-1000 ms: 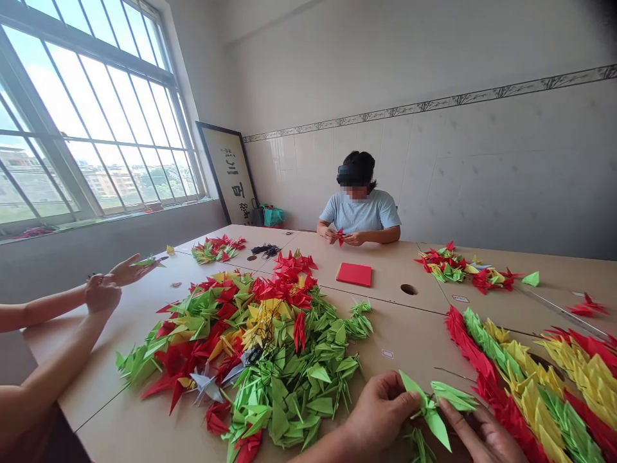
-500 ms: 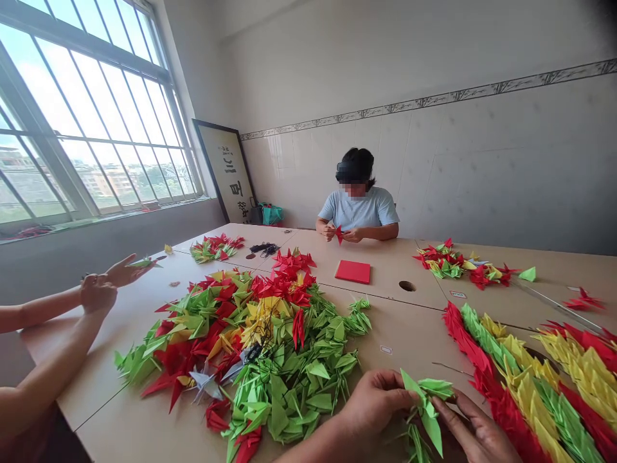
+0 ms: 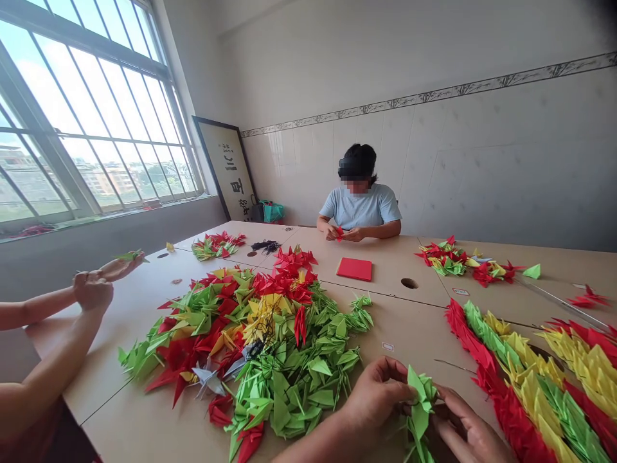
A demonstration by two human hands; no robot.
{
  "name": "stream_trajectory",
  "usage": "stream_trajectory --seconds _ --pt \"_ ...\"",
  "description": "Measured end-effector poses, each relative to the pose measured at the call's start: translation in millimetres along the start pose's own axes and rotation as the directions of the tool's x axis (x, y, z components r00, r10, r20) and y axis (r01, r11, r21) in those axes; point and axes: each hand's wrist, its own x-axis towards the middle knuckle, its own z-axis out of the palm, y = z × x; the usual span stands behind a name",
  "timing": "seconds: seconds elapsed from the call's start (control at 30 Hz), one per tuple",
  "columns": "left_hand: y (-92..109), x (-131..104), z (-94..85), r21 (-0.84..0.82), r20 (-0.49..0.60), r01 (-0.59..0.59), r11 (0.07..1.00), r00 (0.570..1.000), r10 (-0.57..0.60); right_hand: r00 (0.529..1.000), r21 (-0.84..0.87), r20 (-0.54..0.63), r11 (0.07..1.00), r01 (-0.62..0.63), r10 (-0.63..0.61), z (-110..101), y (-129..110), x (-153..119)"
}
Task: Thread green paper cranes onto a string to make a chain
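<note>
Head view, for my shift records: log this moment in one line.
left hand: pinching green folded paper | right hand: touching it | nearby: multicoloured paper pile, paper rows

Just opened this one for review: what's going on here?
The person's left hand and right hand hold green folded paper between them. On the table, a mixed heap of folded paper lies to the left and colourful rows to the right. Opposite, a co-worker holds a red piece; at left, another person's hand holds a green one.
</note>
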Motion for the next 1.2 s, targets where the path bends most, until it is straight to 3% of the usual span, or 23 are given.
stream_trajectory --seconds 0.13,0.27,0.4,0.63,0.8,0.93,1.13,1.2 --pt "-0.2 -1.7 0.3 0.087 -0.019 -0.01 0.996 1.0 0.012 0.989 0.045 0.137 0.997 -0.069 0.063 6.8 0.4 -1.6" --pt "-0.3 -4.7 1.9 0.163 -0.016 -0.016 0.986 1.0 0.019 0.997 -0.01 0.066 0.999 -0.038 0.038 10.0 13.1 -3.1" --pt "1.7 -5.7 3.2 0.236 -0.011 -0.022 0.972 1.0 0.025 0.998 -0.073 0.056 0.997 -0.014 0.018 6.0 10.2 -2.6" --pt "4.9 -5.6 4.0 0.077 0.094 0.071 0.995 0.992 -0.078 0.983 -0.054 0.069 0.984 -0.168 0.171 -0.5 9.6 -1.2" --pt "0.4 -7.4 3.3 0.193 0.104 0.01 0.981 0.994 -0.03 0.994 -0.047 0.051 0.994 -0.099 0.102 -2.6 7.7 -1.9" --pt "-0.5 -8.6 4.6 0.187 0.106 -0.02 0.982 0.994 0.0 0.998 -0.078 0.025 0.995 -0.06 0.062 -4.5 2.9 -2.2" --pt "1.0 -8.7 5.9 0.192 0.123 -0.077 0.978 0.991 0.054 0.987 -0.027 0.069 0.989 -0.146 0.147 0.4 5.5 -5.0" --pt "0.0 -7.8 5.5 0.208 0.117 -0.091 0.974 0.991 0.068 0.988 -0.046 0.024 0.987 -0.151 0.152 4.1 7.3 -6.5"
